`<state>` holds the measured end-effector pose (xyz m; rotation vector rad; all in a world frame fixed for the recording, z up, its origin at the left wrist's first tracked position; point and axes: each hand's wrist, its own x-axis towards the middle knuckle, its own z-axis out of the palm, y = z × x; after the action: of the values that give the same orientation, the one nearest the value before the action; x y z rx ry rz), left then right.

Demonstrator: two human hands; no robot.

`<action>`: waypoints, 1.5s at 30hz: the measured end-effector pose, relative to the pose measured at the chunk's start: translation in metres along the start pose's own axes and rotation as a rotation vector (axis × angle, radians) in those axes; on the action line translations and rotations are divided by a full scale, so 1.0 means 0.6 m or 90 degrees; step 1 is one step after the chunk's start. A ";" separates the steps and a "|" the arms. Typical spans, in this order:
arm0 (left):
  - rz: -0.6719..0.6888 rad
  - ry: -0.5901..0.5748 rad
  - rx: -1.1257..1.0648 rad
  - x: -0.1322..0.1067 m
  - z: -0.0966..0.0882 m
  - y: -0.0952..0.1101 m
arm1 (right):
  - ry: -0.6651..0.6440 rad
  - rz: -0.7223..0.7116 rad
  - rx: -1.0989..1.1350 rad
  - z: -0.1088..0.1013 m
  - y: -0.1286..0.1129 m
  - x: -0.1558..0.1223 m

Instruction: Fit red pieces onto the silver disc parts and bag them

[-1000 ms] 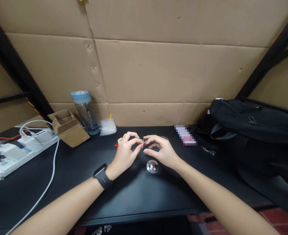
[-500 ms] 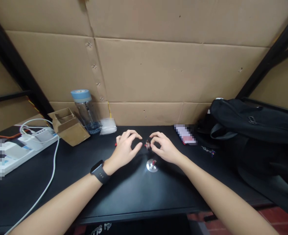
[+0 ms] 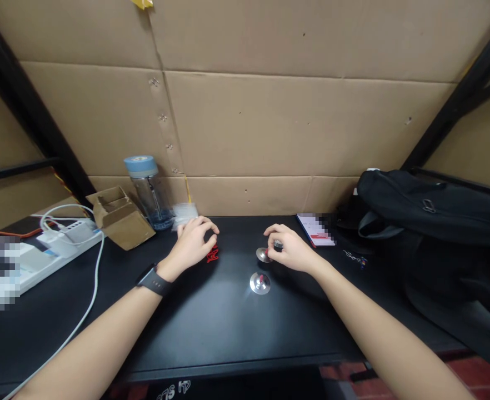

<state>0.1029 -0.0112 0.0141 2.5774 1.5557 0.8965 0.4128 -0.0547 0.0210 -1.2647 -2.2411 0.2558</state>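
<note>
My left hand (image 3: 193, 243), with a black watch on the wrist, rests curled on the black desk (image 3: 211, 333) just left of a small heap of red pieces (image 3: 212, 254); its fingertips touch or nearly touch them. My right hand (image 3: 289, 250) pinches a small dark part right beside a small silver disc (image 3: 262, 254) lying on the desk. A second silver disc (image 3: 260, 283) with a red piece at its centre lies nearer me, between the two hands.
At back left stand a clear bottle with a blue lid (image 3: 148, 191), an open cardboard box (image 3: 120, 218) and a clear plastic bag (image 3: 184, 213). A white power strip with cables (image 3: 53, 241) lies far left. A black backpack (image 3: 432, 216) fills the right side; cardboard walls stand behind.
My hands were together over the desk centre holding a disc and a red piece. They have parted: the left went back-left to the red pieces, the right went right, with the disc down on the desk.
</note>
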 end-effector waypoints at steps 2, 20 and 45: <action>0.024 -0.026 -0.007 -0.002 0.004 0.003 | -0.014 0.005 0.013 0.002 0.000 0.001; 0.163 -0.139 -0.059 -0.013 0.025 0.024 | -0.160 -0.094 0.082 -0.011 -0.011 -0.002; 0.332 -0.142 -0.024 -0.033 0.039 0.104 | -0.220 -0.047 -0.082 -0.019 -0.009 -0.016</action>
<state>0.1578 -0.0527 0.0031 2.9794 0.8154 0.6066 0.4192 -0.0665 0.0294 -1.2785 -2.6293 0.3274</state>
